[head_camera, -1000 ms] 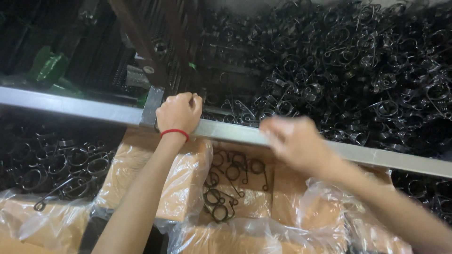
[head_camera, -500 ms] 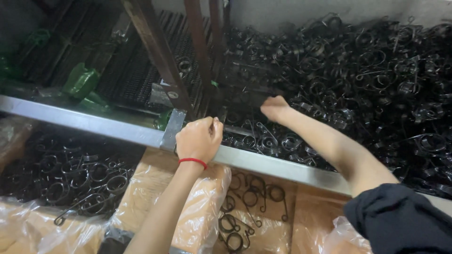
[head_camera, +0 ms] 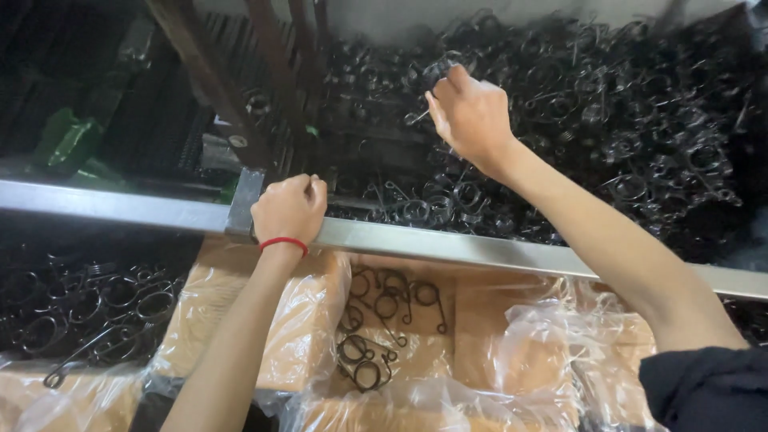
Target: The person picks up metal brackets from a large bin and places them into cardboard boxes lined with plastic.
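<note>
A great heap of dark wire springs (head_camera: pixel 576 152) fills the bin beyond the grey metal rail (head_camera: pixel 448 244). The right hand (head_camera: pixel 472 120) reaches into that heap, fingers (head_camera: pixel 436 108) curled and pinching a spring near its top. The left hand (head_camera: pixel 290 210) grips the rail, fingers pressed together over its edge. Below the rail, a plastic-lined cardboard box (head_camera: pixel 488 320) holds a few springs (head_camera: pixel 384 320); at left lie more loose springs (head_camera: pixel 88 308).

Metal rail (head_camera: pixel 448 246) runs left-right across view. Behind it: big heap of wire springs (head_camera: pixel 608 144), slats (head_camera: pixel 264 72) at heap's left. In front, below rail: lined carton (head_camera: pixel 512 336) w/ few springs (head_camera: pixel 384 320) in it; more springs (head_camera: pixel 88 308) left of carton.
</note>
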